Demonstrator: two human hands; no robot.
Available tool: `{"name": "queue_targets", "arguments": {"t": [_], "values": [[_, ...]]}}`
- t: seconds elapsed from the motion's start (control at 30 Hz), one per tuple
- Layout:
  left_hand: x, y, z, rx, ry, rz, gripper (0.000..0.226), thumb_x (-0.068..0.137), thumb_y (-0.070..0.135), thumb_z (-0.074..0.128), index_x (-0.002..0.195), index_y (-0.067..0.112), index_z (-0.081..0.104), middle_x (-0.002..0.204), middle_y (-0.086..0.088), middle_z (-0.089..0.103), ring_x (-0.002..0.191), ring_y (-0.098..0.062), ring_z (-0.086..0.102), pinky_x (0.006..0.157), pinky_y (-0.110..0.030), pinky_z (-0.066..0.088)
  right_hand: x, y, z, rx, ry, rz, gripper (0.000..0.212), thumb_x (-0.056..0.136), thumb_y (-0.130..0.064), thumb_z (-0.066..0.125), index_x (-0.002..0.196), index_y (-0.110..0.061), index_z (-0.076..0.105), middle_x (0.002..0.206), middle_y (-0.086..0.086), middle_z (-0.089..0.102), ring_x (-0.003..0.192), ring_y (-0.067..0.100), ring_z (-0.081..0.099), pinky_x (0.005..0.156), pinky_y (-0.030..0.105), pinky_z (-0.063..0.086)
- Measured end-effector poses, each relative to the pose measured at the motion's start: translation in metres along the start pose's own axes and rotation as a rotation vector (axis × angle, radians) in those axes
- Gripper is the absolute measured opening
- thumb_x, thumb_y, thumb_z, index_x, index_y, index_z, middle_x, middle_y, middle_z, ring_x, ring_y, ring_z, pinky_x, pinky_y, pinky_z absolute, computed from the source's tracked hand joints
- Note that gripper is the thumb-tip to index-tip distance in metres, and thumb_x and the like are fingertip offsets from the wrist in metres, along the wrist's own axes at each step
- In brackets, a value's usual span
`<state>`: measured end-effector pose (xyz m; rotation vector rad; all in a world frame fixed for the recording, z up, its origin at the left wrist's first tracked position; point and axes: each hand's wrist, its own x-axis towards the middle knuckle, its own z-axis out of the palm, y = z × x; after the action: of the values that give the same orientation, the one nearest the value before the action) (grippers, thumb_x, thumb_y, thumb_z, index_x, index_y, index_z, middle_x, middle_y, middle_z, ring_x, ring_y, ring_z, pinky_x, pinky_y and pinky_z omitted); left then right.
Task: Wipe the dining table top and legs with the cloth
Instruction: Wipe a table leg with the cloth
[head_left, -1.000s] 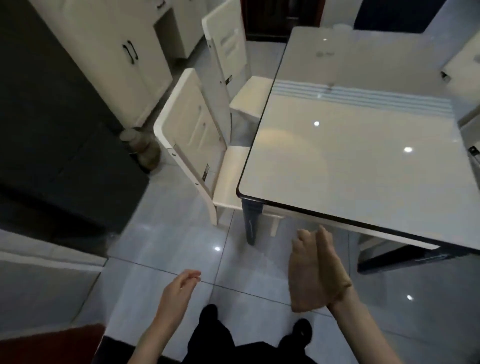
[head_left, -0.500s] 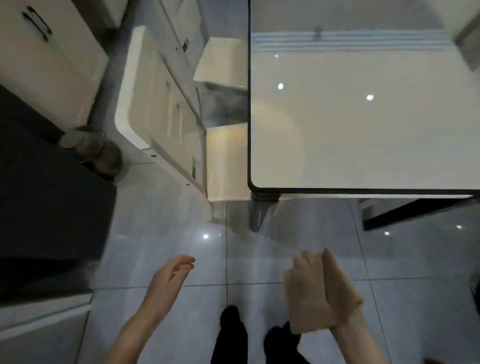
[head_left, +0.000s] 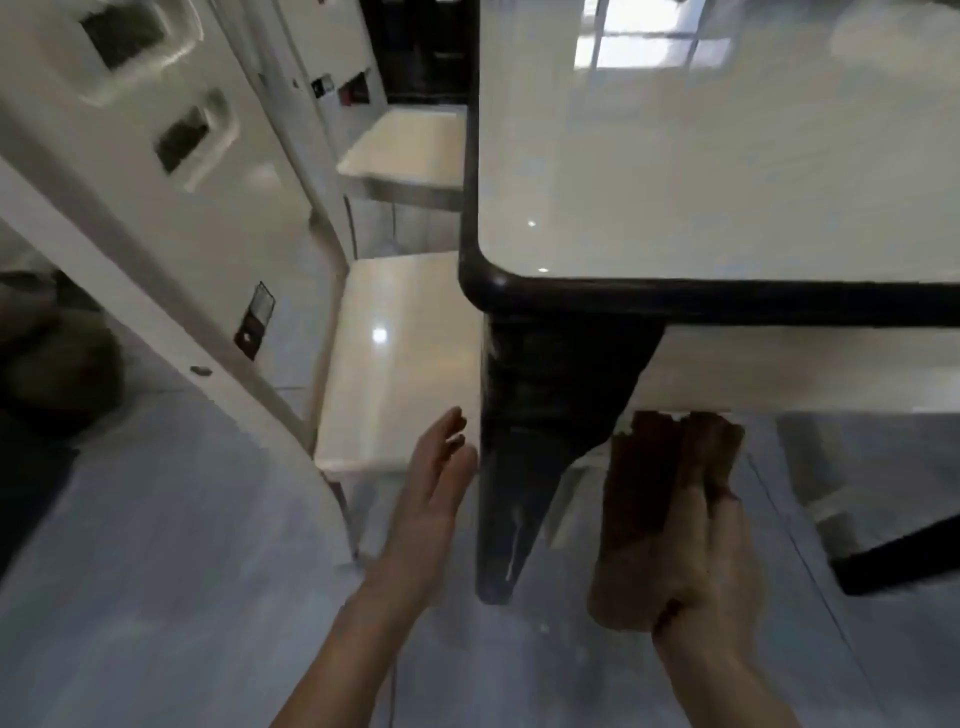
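The dining table (head_left: 727, 156) has a glossy pale top with a black rim, its near left corner in the middle of the view. Below that corner a dark tapered leg (head_left: 524, 467) runs down to the floor. My right hand (head_left: 701, 561) holds a folded brown cloth (head_left: 644, 499) just right of the leg, below the pale apron; whether the cloth touches the leg I cannot tell. My left hand (head_left: 431, 509) is open with straight fingers, just left of the leg.
A cream chair (head_left: 384, 364) stands tucked beside the table's left edge, its backrest (head_left: 156, 218) close on the left. A second chair seat (head_left: 410, 140) lies farther back. A dark table base bar (head_left: 893, 566) sits on the grey tiled floor at right.
The view has dropped much closer to the table corner. Both hands have moved forward to either side of the dark leg, the right one carrying the cloth up under the apron.
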<state>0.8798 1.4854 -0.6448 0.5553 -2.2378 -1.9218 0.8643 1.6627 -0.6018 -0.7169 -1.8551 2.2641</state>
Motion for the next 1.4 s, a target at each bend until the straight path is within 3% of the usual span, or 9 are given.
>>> {"name": "queue_targets", "arguments": {"t": [0.07,0.2,0.33,0.6,0.7,1.0,1.13,1.27,1.4], "values": [[0.043,-0.027,0.011,-0.024,-0.070,0.038,0.026,0.100,0.017,0.042,0.119,0.007,0.057,0.116,-0.005,0.064,0.116,-0.018,0.058,0.081,-0.031,0.053,0.013,0.031,0.013,0.164,-0.117,-0.045,0.037,0.099,-0.044,0.044,0.081,-0.020,0.066,0.070,-0.002,0.065,0.060,0.006,0.061,0.059,0.018,0.048],[0.066,-0.050,0.032,-0.170,-0.115,0.309,0.020,0.101,0.017,0.037,0.098,0.031,0.051,0.084,0.029,0.066,0.079,0.022,0.057,0.067,-0.001,0.043,0.012,0.078,0.056,0.141,-0.362,-0.469,0.073,0.083,-0.069,0.048,0.138,-0.022,0.049,0.107,-0.008,0.065,0.099,0.011,0.062,0.089,0.026,0.047],[0.055,-0.067,0.035,-0.448,-0.246,0.492,0.040,0.088,0.051,0.044,0.110,0.019,0.052,0.102,0.006,0.065,0.088,0.004,0.065,0.068,-0.010,0.050,0.024,0.108,0.068,0.212,-0.379,-0.954,0.052,0.095,-0.030,0.047,0.143,-0.012,0.035,0.124,-0.012,0.056,0.111,-0.009,0.053,0.089,0.005,0.041],[0.055,-0.070,0.035,-0.393,-0.326,0.446,0.066,0.079,0.070,0.042,0.124,0.022,0.046,0.120,-0.005,0.059,0.098,-0.014,0.065,0.065,-0.015,0.053,0.059,0.231,0.038,-0.058,-0.372,-1.090,0.078,0.092,-0.022,0.049,0.145,-0.057,0.005,0.153,-0.034,0.016,0.143,-0.004,0.017,0.117,0.037,0.020],[0.053,-0.072,0.036,-0.403,-0.298,0.475,0.070,0.075,0.068,0.041,0.125,0.018,0.046,0.119,-0.008,0.060,0.100,-0.018,0.065,0.075,-0.026,0.053,0.053,0.217,0.038,-0.010,-0.407,-0.973,0.074,0.089,-0.026,0.053,0.139,-0.064,0.012,0.146,-0.041,0.024,0.138,-0.010,0.026,0.115,0.035,0.029],[0.055,-0.075,0.027,-0.493,-0.388,0.447,0.072,0.080,0.063,0.053,0.130,0.012,0.047,0.127,-0.009,0.060,0.116,-0.021,0.059,0.091,-0.036,0.048,0.027,0.112,0.051,0.189,-0.396,-1.045,0.051,0.101,-0.029,0.039,0.149,-0.021,0.024,0.151,-0.006,0.039,0.137,0.007,0.038,0.109,0.028,0.034],[0.085,-0.050,0.037,-0.227,-0.183,0.380,0.028,0.099,0.027,0.042,0.092,0.003,0.055,0.115,-0.020,0.060,0.099,-0.022,0.053,0.096,-0.045,0.043,0.004,0.098,0.036,0.203,-0.216,-1.398,0.047,0.096,-0.023,0.045,0.140,-0.009,0.036,0.139,0.008,0.047,0.128,0.026,0.047,0.103,0.046,0.040],[0.118,-0.031,0.051,-0.223,0.014,0.318,0.039,0.093,0.007,0.049,0.056,0.012,0.042,0.070,-0.008,0.047,0.059,-0.012,0.051,0.058,-0.024,0.041,0.014,0.033,0.045,-0.161,0.060,-1.824,0.046,0.091,-0.011,0.060,0.135,-0.002,0.050,0.132,0.016,0.051,0.125,0.025,0.046,0.107,0.034,0.037],[0.122,-0.036,0.051,-0.141,0.054,0.305,0.045,0.096,-0.004,0.039,0.054,0.013,0.038,0.062,-0.001,0.038,0.057,-0.008,0.034,0.041,-0.008,0.033,0.022,-0.003,0.067,-0.491,-0.127,-2.076,0.043,0.095,-0.022,0.056,0.135,-0.005,0.053,0.142,0.010,0.051,0.140,0.025,0.036,0.115,0.036,0.028]]}}
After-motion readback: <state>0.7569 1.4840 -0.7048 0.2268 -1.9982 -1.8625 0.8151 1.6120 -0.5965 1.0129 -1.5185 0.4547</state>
